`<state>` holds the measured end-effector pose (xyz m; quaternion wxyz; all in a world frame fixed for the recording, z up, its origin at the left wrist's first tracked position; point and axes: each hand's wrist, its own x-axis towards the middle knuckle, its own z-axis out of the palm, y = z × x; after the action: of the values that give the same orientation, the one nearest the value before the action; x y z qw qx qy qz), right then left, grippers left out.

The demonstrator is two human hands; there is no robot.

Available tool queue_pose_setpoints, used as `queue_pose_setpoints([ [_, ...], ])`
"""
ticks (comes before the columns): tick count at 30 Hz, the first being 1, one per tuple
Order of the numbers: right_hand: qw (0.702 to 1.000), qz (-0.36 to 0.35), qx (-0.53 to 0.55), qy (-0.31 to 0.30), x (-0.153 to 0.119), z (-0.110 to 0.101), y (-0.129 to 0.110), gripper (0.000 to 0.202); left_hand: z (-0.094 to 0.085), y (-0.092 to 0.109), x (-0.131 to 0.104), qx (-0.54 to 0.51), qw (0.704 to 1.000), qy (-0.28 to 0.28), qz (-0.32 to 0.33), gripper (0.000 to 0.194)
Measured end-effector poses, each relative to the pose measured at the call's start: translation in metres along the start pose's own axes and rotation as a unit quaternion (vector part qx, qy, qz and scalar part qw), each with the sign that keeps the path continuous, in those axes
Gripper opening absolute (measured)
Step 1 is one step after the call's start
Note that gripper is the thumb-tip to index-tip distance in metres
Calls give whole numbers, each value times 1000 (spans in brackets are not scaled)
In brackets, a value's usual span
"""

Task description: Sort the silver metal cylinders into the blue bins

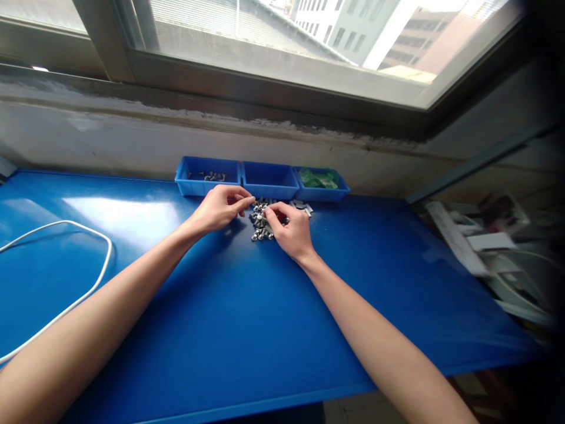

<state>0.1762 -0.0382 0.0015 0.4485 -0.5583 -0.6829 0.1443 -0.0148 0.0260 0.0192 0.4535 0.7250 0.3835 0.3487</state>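
A pile of small shiny metal parts (260, 229), which look like short screws, lies on the blue table in front of the bins. My left hand (220, 207) is at the pile's left edge, thumb and forefinger pinched together; whatever is between them is too small to make out. Over the right part of the pile is my right hand (290, 228), its thumb and forefinger closed near a shiny part. Its fingers hide some of the pile, and I cannot tell what they hold. Flatter silvery pieces (302, 206) lie just behind that hand.
Three joined blue bins stand along the wall: the left bin (194, 186) has several small metal parts, the middle bin (270, 191) shows a bare inside, and the right bin (324, 193) holds green plastic (318, 178). A white cable (107, 259) curves across the blue table (247, 330) at left.
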Motion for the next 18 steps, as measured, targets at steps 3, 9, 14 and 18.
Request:
queue_pose_setpoints([
  [3, 1000, 4, -4, -2, 0, 0, 0, 22, -1, 2, 0, -18, 1000, 19, -11, 46],
  [9, 1000, 5, -2, -2, 0, 0, 1, 23, -14, 8, 0, 25, 979, 199, 26, 39],
  [14, 1000, 0, 3, 2, 1, -1, 0, 22, -26, 6, -1, 111, 952, 282, 51, 30],
  [18, 1000, 1, 1, 2, 1, -1, -1, 22, -23, -3, 2, 109, 949, 281, 93, 28],
])
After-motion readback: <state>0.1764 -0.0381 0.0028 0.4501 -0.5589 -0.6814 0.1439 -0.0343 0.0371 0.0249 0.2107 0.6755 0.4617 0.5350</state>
